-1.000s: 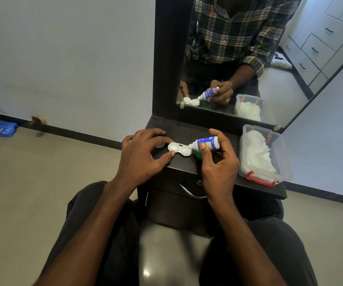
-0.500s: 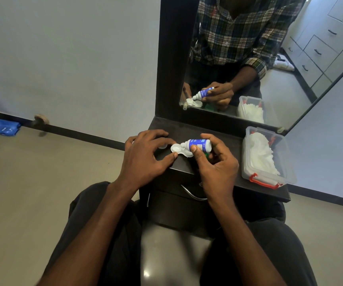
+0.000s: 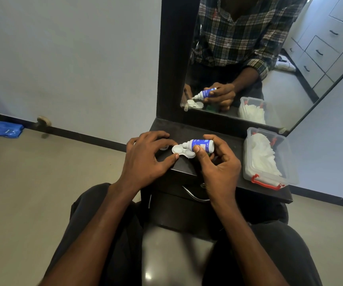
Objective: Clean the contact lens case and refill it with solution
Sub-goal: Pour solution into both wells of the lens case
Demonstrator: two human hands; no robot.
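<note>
With the left hand [image 3: 146, 159] pinching the white plastic twin-well contact lens case [image 3: 182, 152] steady on the dark table [image 3: 189, 166], the right hand [image 3: 218, 162], gripping the small blue-labelled solution bottle [image 3: 200, 145], should squeeze gently, nozzle pointing toward nine o'clock over a well without touching it.

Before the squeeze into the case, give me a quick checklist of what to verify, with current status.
1. Bottle held: ok, right hand grips it, tilted on its side.
2. Nozzle over the case: ok, tip sits by the two wells.
3. Case steadied: ok, left hand pinches its left end.
4. Wells uncovered: ok, both look open.
5. Wells clean and dry: cannot tell.
6. Caps within reach: cannot tell, one pale cap shows under the left fingers.
</note>
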